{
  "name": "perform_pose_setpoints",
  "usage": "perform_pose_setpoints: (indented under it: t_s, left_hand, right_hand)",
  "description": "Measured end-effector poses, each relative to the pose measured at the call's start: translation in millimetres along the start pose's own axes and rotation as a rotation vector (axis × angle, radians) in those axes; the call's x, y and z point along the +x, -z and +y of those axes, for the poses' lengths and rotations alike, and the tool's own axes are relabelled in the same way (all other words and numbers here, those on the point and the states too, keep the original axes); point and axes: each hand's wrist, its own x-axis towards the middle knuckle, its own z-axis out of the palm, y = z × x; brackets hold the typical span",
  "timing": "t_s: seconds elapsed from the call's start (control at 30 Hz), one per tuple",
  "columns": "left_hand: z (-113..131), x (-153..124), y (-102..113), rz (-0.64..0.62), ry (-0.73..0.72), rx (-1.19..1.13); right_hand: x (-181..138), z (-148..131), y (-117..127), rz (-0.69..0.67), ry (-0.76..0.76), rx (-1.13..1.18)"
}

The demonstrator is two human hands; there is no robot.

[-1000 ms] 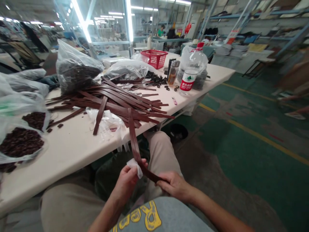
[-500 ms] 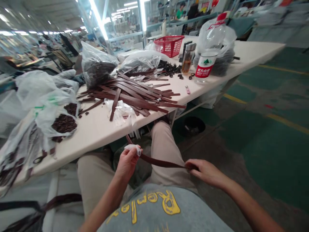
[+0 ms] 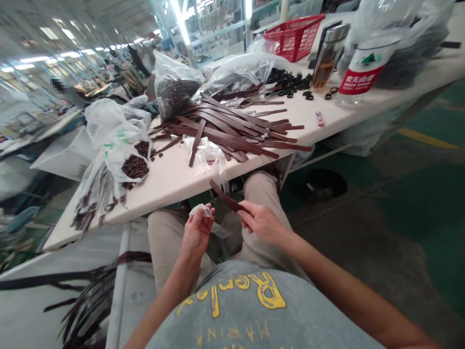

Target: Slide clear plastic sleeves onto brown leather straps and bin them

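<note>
Above my lap, my left hand (image 3: 198, 230) pinches a crumpled piece of thin white plastic film (image 3: 200, 210), part of which trails toward the right. Just to its right, my right hand (image 3: 263, 222) grips a dark brown leather-like strap (image 3: 225, 198), whose free end points up and left toward the table edge. The strap is apart from my left hand. In front of me on the table lies a spread pile of similar brown straps (image 3: 232, 126), with more crumpled white film (image 3: 205, 155) at its near side.
On the white table (image 3: 170, 186) stand plastic bags of small brown pieces (image 3: 136, 165), black rings (image 3: 286, 82), pink snips (image 3: 319, 118), a glass tea bottle (image 3: 325, 60), a large plastic bottle (image 3: 363, 72) and a red basket (image 3: 296, 39). More straps (image 3: 90, 300) hang at lower left.
My right hand has moved left and up with the strap, which has come out of my left hand. The film stays in my left hand. The view has turned left.
</note>
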Motion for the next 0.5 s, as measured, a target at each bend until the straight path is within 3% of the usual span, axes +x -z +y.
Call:
perform_pose_setpoints:
  t_s: [0.07, 0.17, 0.3, 0.5]
  left_hand:
    - [5.2, 5.2, 1.9, 0.083, 0.073, -0.048]
    - [4.4, 10.2, 2.9, 0.140, 0.153, -0.094]
    - [-8.0, 11.2, 2.8, 0.076, 0.191, -0.098]
    - [-23.6, 5.7, -0.1, 0.019, 0.233, -0.052]
  right_hand:
    - [-16.9, 10.6, 15.1, 0.050, 0.016, 0.062]
    - [-43.9, 20.5, 25.2, 0.013, 0.106, -0.030]
    - [-61.7, 25.6, 17.7, -0.042, 0.186, -0.189]
    - [-54.7, 32.1, 8.9, -0.027, 0.111, -0.305]
